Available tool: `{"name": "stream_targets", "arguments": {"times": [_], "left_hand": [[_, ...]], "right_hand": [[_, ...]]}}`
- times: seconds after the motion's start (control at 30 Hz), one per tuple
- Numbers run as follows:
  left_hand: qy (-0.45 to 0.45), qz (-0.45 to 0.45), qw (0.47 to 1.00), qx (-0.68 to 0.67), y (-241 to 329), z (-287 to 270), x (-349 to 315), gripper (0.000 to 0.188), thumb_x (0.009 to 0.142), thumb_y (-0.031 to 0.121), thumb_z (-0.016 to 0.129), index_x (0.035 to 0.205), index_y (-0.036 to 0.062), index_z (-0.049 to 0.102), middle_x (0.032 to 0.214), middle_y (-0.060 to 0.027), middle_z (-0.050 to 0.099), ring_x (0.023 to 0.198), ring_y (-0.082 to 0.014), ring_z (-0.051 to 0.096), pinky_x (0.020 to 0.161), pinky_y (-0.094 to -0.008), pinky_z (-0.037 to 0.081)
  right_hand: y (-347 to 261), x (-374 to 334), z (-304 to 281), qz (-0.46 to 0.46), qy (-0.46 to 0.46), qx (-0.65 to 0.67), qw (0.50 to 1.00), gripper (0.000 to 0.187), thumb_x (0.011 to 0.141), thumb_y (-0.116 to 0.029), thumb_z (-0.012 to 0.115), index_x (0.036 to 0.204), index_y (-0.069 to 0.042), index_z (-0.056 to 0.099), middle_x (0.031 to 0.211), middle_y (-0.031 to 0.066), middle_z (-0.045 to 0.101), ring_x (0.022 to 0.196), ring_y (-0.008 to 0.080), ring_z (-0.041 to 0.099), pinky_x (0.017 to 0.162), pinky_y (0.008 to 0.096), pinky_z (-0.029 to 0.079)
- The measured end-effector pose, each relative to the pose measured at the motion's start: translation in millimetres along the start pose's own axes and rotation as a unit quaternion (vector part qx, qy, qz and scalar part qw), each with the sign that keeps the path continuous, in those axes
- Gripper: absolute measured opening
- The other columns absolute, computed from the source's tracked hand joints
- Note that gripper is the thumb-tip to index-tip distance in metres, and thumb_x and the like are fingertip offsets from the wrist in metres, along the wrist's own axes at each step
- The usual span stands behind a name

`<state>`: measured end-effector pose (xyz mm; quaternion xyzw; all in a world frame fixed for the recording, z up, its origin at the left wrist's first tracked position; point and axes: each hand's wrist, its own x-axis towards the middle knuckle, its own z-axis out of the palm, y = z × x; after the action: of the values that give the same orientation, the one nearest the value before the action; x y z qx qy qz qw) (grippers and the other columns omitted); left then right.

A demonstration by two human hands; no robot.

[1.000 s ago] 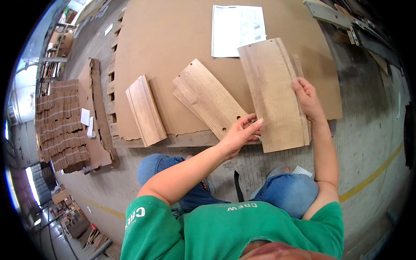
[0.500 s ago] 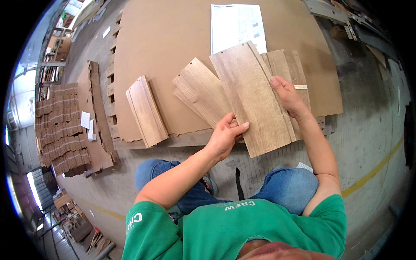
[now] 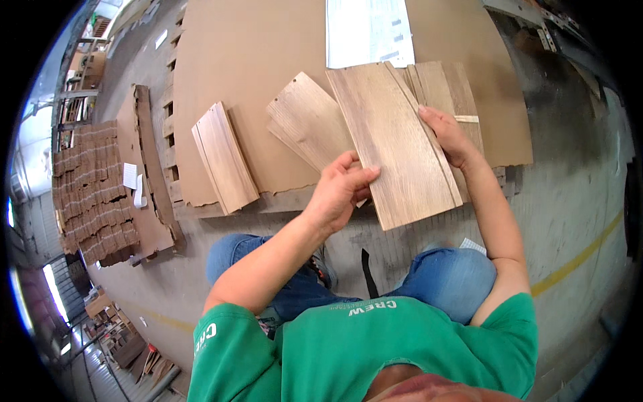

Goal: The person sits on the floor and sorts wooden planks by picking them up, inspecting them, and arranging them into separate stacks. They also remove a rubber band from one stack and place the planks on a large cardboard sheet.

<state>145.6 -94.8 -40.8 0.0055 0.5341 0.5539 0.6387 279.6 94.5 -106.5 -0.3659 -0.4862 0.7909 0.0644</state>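
Held panel (image 3: 398,147): wood-grained, between the two hands, sloping, its near end overhanging the floor on the body side of them. Left hand (image 3: 341,191) pinches the left long edge, thumb tip on the face; its fingers are partly hidden. Right hand (image 3: 450,137) is closed on the opposite long side, farther up, thumb near the groove (image 3: 432,151); fingers behind the board cannot be seen. Hands apart, both clamped on this one piece. Step in hand, as judged: steadying and angling the panel. Uneven grip heights would probably let it twist, so matching them across the middle should give better control. Keep the left pinch firm but light, since only the thumb tip bears on the face. Lift clear before any turn: the paired boards (image 3: 311,120) lie just beyond the left hand, the stacked boards (image 3: 445,87) just beyond the right, and sliding could scuff a face. Loose board (image 3: 224,157) lies well left of the left hand. Sheet (image 3: 368,33) sits on the cardboard (image 3: 254,47) beyond both hands; best not to let the far end drag it.
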Motion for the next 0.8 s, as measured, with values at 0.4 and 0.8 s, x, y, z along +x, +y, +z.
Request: {"name": "stream_targets", "arguments": {"times": [0.4, 0.8], "left_hand": [[-0.019, -0.016, 0.990, -0.139, 30.1, 4.4, -5.3, 0.039, 0.084, 0.017, 0.052, 0.112, -0.0089, 0.046, 0.104, -0.0178, 0.059, 0.093, -0.0241, 0.062, 0.083, -0.0362, 0.050], [-0.058, -0.019, 0.984, -0.167, 30.8, 2.0, -2.7, 0.039, 0.085, 0.016, 0.052, 0.114, -0.0087, 0.044, 0.106, -0.0190, 0.059, 0.094, -0.0246, 0.062, 0.084, -0.0367, 0.051]], "right_hand": [[-15.8, -9.6, 4.4, 0.012, -0.028, 0.028, 0.999, 0.055, 0.089, -0.042, 0.051, 0.110, 0.008, 0.053, 0.096, 0.0152, 0.062, 0.082, 0.0158, 0.063, 0.070, 0.0280, 0.052], [-21.6, -14.3, 6.0, 0.025, -0.005, 0.028, 0.999, 0.054, 0.089, -0.041, 0.051, 0.111, 0.008, 0.052, 0.097, 0.0147, 0.061, 0.081, 0.0145, 0.063, 0.068, 0.0270, 0.052]]}}
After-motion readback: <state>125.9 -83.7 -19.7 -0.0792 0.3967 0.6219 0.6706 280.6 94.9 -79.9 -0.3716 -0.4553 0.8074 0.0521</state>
